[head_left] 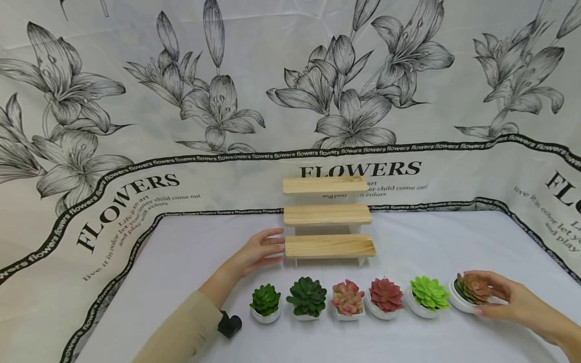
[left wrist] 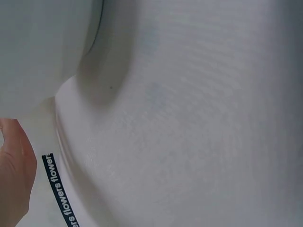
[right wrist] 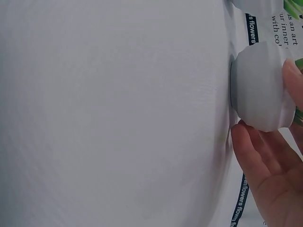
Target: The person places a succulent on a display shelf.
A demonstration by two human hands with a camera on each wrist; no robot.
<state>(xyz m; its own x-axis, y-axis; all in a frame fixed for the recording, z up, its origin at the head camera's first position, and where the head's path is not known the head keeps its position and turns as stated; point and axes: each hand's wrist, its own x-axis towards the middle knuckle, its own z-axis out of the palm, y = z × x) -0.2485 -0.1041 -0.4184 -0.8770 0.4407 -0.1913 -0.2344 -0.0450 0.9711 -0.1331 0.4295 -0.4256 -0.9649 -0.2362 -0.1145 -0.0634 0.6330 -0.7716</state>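
Note:
At the right end of a row of potted succulents, my right hand (head_left: 513, 297) holds a white pot with a brownish-red and green succulent (head_left: 472, 289). Thumb and fingers close around the white pot (right wrist: 262, 87) in the right wrist view. My left hand (head_left: 258, 251) reaches to the left end of a three-tier wooden shelf (head_left: 330, 246), its extended fingertips right at the lowest board's edge. Only part of the left hand (left wrist: 16, 172) shows in the left wrist view.
Left of the held pot stand a bright green succulent (head_left: 428, 293), a red one (head_left: 386, 295), a pink one (head_left: 348, 297) and two dark green ones, the larger (head_left: 307, 297) beside the smaller (head_left: 265, 300). A black object (head_left: 230, 325) is by the left wrist. Flower-printed cloth (head_left: 227, 186) hangs behind.

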